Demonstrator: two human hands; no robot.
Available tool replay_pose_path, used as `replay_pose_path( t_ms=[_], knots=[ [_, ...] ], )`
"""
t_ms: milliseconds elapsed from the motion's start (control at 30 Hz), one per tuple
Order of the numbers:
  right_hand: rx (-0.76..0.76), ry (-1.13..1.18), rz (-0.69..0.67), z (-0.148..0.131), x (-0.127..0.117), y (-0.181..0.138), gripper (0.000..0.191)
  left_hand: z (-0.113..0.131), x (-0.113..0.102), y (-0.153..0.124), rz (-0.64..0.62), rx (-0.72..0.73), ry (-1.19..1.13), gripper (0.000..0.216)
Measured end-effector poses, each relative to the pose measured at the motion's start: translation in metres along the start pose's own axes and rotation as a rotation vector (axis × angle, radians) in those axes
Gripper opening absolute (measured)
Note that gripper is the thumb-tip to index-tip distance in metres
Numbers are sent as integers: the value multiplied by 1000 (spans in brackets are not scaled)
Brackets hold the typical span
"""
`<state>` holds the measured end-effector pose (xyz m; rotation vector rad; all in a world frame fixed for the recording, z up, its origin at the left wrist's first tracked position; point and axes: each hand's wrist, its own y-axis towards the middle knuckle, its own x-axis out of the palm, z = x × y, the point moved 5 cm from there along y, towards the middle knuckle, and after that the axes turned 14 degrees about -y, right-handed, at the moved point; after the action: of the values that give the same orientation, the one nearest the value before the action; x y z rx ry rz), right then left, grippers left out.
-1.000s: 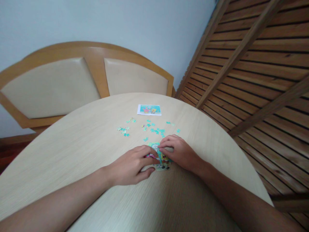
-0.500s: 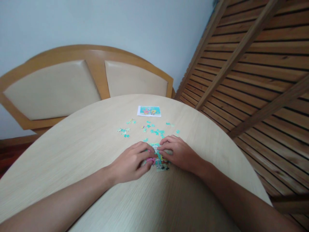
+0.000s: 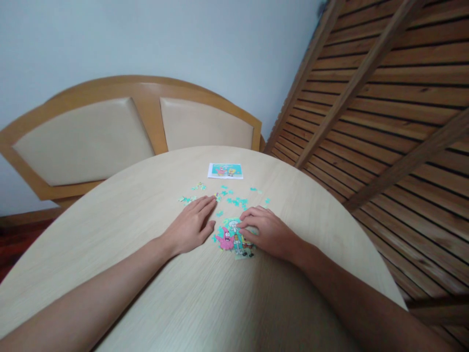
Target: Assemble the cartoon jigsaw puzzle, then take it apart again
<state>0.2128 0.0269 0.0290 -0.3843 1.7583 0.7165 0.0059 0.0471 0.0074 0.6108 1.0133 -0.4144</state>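
Puzzle [image 3: 236,239], part-built, flat on table [image 3: 176,308], between the hands. Half a second ago left hand [image 3: 191,226] covers its left side; now it lies beyond the puzzle to the left, uncovering the pink figure. Left hand open, fingers straight and together, tips at the loose pieces [image 3: 239,201] beyond the puzzle; contact there unclear. Right hand [image 3: 271,231] little changed: fingers bent, thumb and fingertips at the puzzle's right side; cannot tell whether they pinch anything. Card [image 3: 227,170] past the loose pieces, farther from the puzzle, unmoved.

Hidden: most of the yellow figure and the puzzle's right edge, under right hand; part of the left cluster of pieces, behind left hand. Small piece outlines blur together. Both forearms cut off by the frame.
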Motion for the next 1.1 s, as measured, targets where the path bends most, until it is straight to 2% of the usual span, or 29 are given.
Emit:
replay_pose_path(
  t_ms=[167,400,633,867,1100],
  knots=[
    [-3,-6,-6,0,3,1,9,-3,3,1,-95,-32,69,64],
    [-19,-1,14,0,3,1,9,2,-4,9,-124,-15,109,65],
    [-6,-5,-4,-1,1,1,9,7,-7,7,-30,-19,126,56],
    [-11,1,-2,0,1,0,8,14,-18,-3,75,-58,175,31],
    [-22,16,3,2,2,-3,8,0,-20,-6,140,-153,12,21]
  ],
)
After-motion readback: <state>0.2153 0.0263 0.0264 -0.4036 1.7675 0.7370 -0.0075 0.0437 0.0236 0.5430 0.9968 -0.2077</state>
